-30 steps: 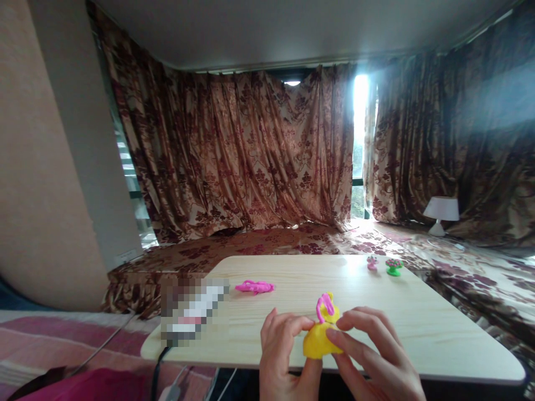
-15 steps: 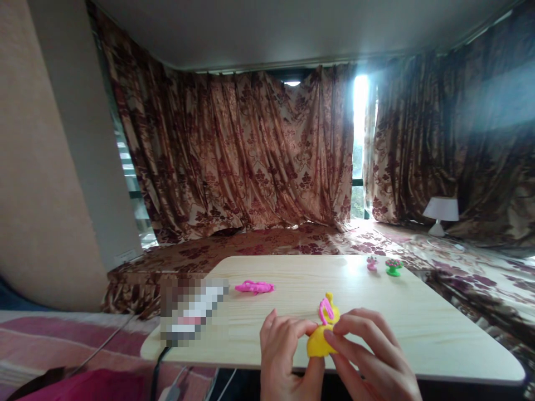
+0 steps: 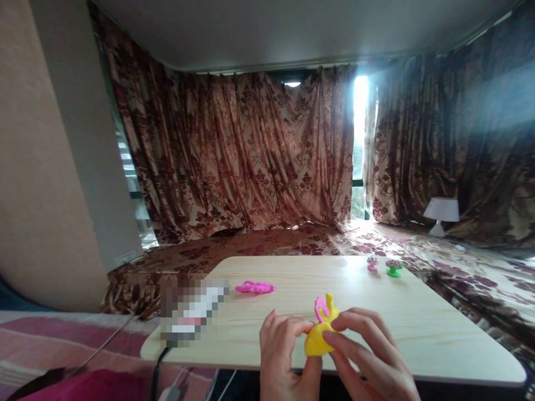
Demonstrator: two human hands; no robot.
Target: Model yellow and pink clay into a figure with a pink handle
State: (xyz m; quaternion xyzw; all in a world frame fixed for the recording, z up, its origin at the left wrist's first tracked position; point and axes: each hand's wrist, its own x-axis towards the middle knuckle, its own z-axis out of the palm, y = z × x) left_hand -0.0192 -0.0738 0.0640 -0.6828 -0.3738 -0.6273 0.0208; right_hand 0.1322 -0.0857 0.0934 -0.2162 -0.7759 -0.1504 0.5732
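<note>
A yellow clay-like piece [image 3: 316, 341] with a rounded lower part is held just above the near edge of the table. My left hand [image 3: 281, 348] grips its left side between thumb and forefinger. From the right, the thumb and fingertips of my right hand [image 3: 371, 345] pinch the same piece. A pink strand bent into a loop [image 3: 320, 308] stands up from its top, beside a raised yellow tip [image 3: 330, 303]. My fingers hide part of the piece, so I cannot tell its full shape.
On the pale wooden table [image 3: 438, 334] lie a bright pink lump [image 3: 254, 287], a blurred-out object with a cable [image 3: 196, 312], a small pink figure [image 3: 372, 263] and a green one with a dotted top [image 3: 393, 268]. A white lamp [image 3: 441, 214] stands behind, right.
The yellow piece has turned slightly between my hands. Its pink loop has shifted left, away from the yellow tip. Things on the table stay where they were.
</note>
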